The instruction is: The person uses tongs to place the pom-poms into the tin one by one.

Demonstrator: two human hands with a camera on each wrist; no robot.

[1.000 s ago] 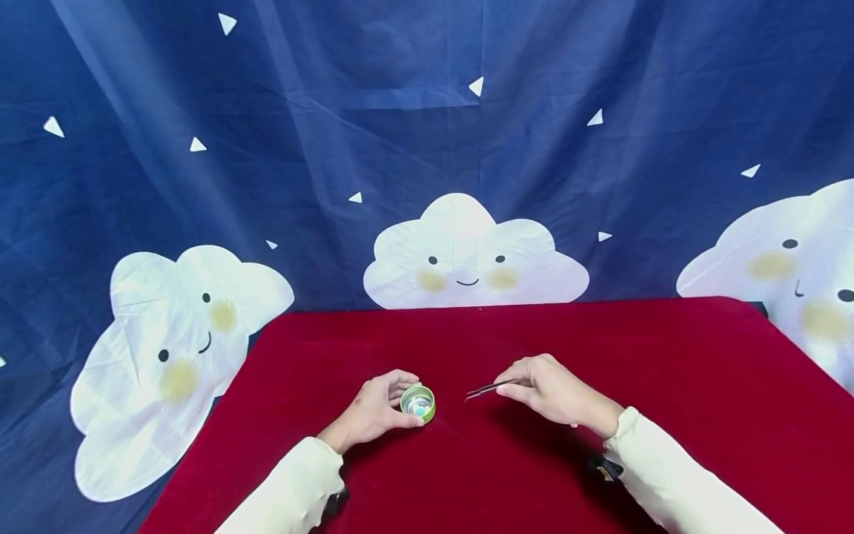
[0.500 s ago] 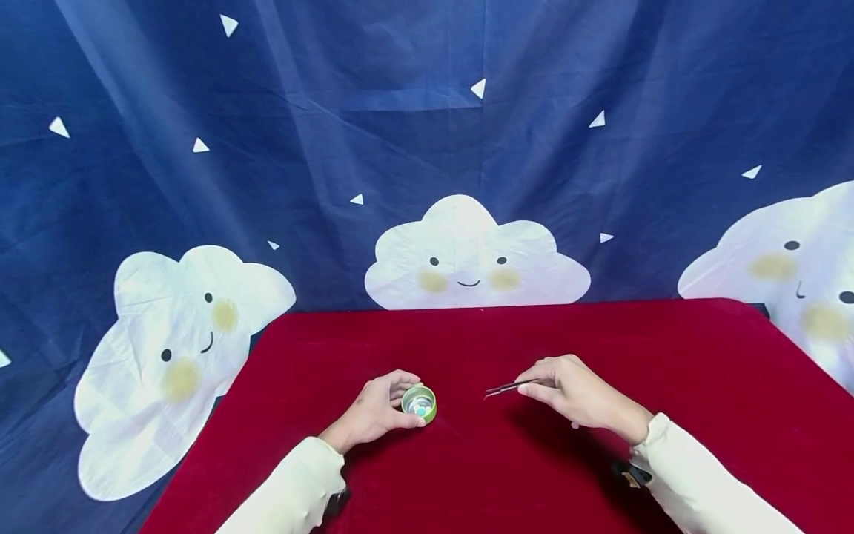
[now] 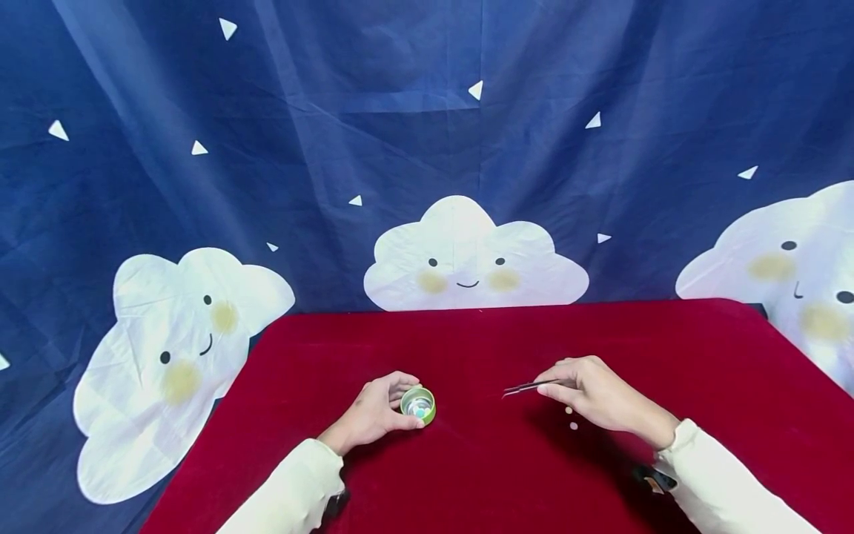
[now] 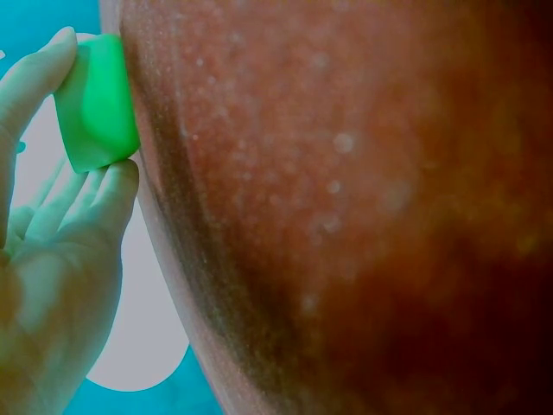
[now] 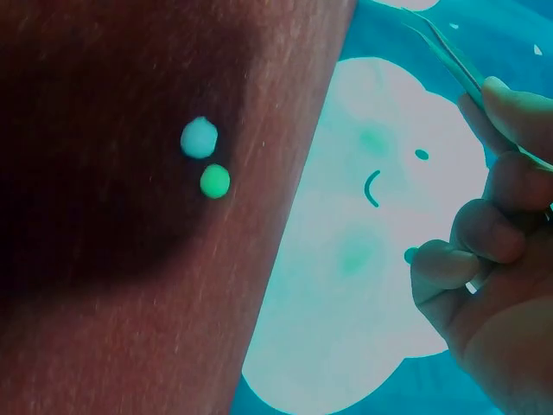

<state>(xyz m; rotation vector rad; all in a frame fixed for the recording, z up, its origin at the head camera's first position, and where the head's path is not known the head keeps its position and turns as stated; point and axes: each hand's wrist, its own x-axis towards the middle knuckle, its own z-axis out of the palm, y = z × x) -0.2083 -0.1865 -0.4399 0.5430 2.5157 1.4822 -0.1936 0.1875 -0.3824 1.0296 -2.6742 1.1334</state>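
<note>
My left hand (image 3: 373,411) grips a small round green tin (image 3: 428,418) by its sides on the red cloth. Inside the tin lie small pale and turquoise pieces, too small to make out. In the left wrist view the green tin (image 4: 99,108) sits between thumb and fingers. My right hand (image 3: 597,393) pinches dark tweezers (image 3: 527,386), whose curved tips point left with nothing visible between them. Below that hand two small round pieces lie on the cloth, a yellowish one (image 3: 569,410) and a whitish one (image 3: 574,426). The right wrist view shows both, tinted.
A red cloth (image 3: 467,475) covers the table. Behind its far edge hangs a blue curtain (image 3: 414,148) printed with white smiling clouds (image 3: 477,256) and small triangles. Each wrist wears a dark device under its cream sleeve.
My right hand has moved right with the tweezers, away from the tin. The two small pieces beneath it now show fully. My left hand has stayed on the tin.
</note>
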